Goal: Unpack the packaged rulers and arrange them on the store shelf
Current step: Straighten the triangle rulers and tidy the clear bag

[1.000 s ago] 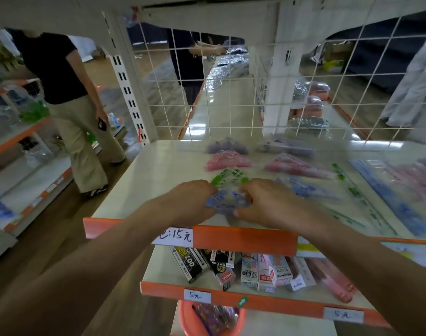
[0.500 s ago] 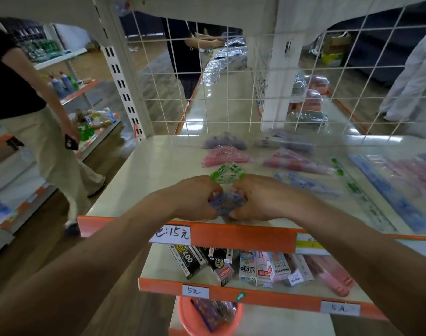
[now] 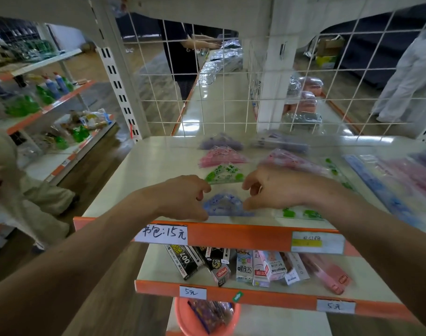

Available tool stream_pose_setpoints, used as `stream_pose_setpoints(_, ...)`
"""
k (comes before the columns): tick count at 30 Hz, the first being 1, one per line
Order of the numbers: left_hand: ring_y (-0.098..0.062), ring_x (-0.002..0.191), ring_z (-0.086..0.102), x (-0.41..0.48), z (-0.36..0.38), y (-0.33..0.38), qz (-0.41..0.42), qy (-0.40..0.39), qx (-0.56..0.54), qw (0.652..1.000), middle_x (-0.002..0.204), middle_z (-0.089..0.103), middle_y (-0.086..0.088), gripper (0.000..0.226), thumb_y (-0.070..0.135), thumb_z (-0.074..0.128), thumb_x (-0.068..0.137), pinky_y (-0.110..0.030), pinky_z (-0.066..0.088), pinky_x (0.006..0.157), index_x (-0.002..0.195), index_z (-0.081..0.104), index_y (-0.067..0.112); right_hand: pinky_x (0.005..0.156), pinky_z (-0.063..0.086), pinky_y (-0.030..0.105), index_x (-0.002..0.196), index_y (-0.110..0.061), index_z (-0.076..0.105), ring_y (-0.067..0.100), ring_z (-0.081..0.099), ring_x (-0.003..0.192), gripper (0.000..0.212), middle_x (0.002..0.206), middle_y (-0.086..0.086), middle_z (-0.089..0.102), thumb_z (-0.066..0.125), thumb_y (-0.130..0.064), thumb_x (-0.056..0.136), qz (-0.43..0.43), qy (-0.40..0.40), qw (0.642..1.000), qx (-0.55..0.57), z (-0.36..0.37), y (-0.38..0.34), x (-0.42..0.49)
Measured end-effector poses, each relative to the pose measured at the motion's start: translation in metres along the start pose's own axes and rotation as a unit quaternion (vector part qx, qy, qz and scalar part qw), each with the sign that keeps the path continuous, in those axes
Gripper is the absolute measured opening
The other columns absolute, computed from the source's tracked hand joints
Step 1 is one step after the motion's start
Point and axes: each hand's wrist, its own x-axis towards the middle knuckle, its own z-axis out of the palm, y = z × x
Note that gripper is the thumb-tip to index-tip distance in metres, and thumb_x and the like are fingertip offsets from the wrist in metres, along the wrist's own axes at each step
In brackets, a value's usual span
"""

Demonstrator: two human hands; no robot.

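Note:
A blue protractor ruler (image 3: 223, 205) lies flat near the front edge of the top shelf (image 3: 144, 170). My left hand (image 3: 183, 197) sits just left of it and my right hand (image 3: 275, 187) just right of it, fingers loosely curled, with the fingertips at its edges. Neither hand grips it. Behind it lie a green set-square ruler (image 3: 223, 174), a pink one (image 3: 221, 157) and a purple one (image 3: 220, 143) in a row. To the right lie more rulers: a pink set square (image 3: 292, 162), a long green ruler (image 3: 338, 173) and a long blue ruler (image 3: 382, 190).
A white wire grid (image 3: 231, 93) closes the shelf's back. The orange shelf lip (image 3: 243, 235) carries price labels. Below is a shelf of small boxes (image 3: 250, 265) and an orange basket (image 3: 207, 318). A person in beige trousers (image 3: 25, 190) stands at the left; others stand behind the grid.
My two hands were closed together on the blue ruler; they have now drawn apart, leaving it flat on the shelf. The person at the left has moved further left.

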Motion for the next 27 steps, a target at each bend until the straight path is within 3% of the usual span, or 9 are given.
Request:
stream_pose_setpoints(4,-0.010,0.094,0.045,0.002,0.005,0.007,0.023,0.019,0.033,0.999,0.119,0.054,0.002,0.056,0.028,0.062,0.084,-0.019,0.037,0.081,0.136,0.046,0.018,0.058,0.035,0.026,0.091,-0.014,0.064,0.015,0.046,0.071,0.024,0.077,-0.003,0.048,0.066,-0.036,0.082,-0.011,0.028,0.999,-0.042,0.015,-0.009,0.002)
stream_pose_setpoints(6,-0.010,0.093,0.044,0.001,0.005,0.008,0.036,0.027,0.046,0.998,0.116,0.055,0.001,0.049,0.027,0.060,0.085,-0.019,0.034,0.077,0.133,0.050,0.019,0.055,0.032,0.029,0.085,-0.006,0.063,0.016,0.043,0.064,0.023,0.074,0.003,0.046,0.065,-0.028,0.081,-0.011,0.044,0.997,-0.057,0.020,-0.010,0.004)
stream_pose_setpoints(8,-0.009,0.092,0.042,0.001,0.005,0.007,0.039,0.031,0.052,0.997,0.114,0.055,0.002,0.048,0.027,0.060,0.086,-0.019,0.033,0.076,0.132,0.051,0.019,0.055,0.032,0.030,0.077,-0.010,0.058,0.017,0.043,0.064,0.016,0.074,0.006,0.046,0.064,-0.024,0.081,-0.016,0.056,0.996,-0.072,0.023,-0.011,0.005)
stream_pose_setpoints(13,-0.011,0.095,0.046,0.002,0.004,0.008,0.030,0.016,0.051,0.998,0.117,0.055,0.001,0.048,0.028,0.060,0.086,-0.020,0.036,0.077,0.132,0.051,0.019,0.059,0.035,0.029,0.090,-0.010,0.062,0.015,0.045,0.067,0.019,0.079,0.004,0.050,0.064,-0.028,0.084,-0.018,0.041,0.997,-0.063,0.022,-0.011,0.005)
stream_pose_setpoints(17,-0.012,0.100,0.051,0.005,-0.021,0.004,-0.011,0.010,-0.013,1.000,0.124,0.055,0.000,0.055,0.033,0.061,0.088,-0.023,0.041,0.088,0.138,0.044,0.017,0.074,0.043,0.026,0.125,-0.016,0.056,0.012,0.054,0.085,0.040,0.107,-0.001,0.061,0.058,-0.038,0.091,-0.001,0.050,0.999,-0.021,-0.005,-0.005,0.004)
stream_pose_setpoints(19,-0.017,0.104,0.055,0.014,-0.035,0.003,-0.032,0.046,-0.042,0.998,0.124,0.057,-0.005,0.048,0.029,0.060,0.091,-0.028,0.045,0.092,0.135,0.049,0.012,0.081,0.049,0.031,0.120,-0.012,0.060,0.018,0.059,0.092,0.035,0.111,0.003,0.063,0.058,-0.033,0.092,0.008,0.107,0.994,-0.007,-0.015,-0.002,0.015)
stream_pose_setpoints(21,-0.022,0.104,0.059,0.028,-0.038,0.004,-0.043,0.073,-0.062,0.994,0.119,0.061,-0.010,0.039,0.024,0.059,0.091,-0.031,0.048,0.091,0.126,0.057,0.005,0.075,0.051,0.031,0.111,-0.007,0.064,0.021,0.062,0.087,0.031,0.104,0.008,0.066,0.057,-0.029,0.091,0.018,0.135,0.991,-0.003,-0.017,-0.003,0.032)
stream_pose_setpoints(25,-0.011,0.073,0.051,0.048,-0.030,0.014,-0.036,0.057,-0.081,0.994,0.078,0.055,0.006,0.030,0.027,0.062,0.089,-0.015,0.039,0.061,0.112,0.064,0.008,0.061,0.040,0.025,0.109,-0.007,0.061,0.020,0.056,0.081,0.036,0.099,0.008,0.063,0.062,-0.036,0.087,0.056,0.107,0.991,-0.056,-0.010,-0.012,0.059)
stream_pose_setpoints(27,-0.016,0.079,0.055,0.056,-0.023,0.016,-0.050,0.061,-0.071,0.994,0.081,0.058,0.002,0.032,0.030,0.068,0.084,-0.020,0.041,0.069,0.110,0.066,0.011,0.070,0.046,0.027,0.116,-0.010,0.059,0.022,0.060,0.090,0.043,0.107,0.007,0.064,0.068,-0.034,0.082,0.072,0.099,0.991,-0.057,-0.007,-0.013,0.067)
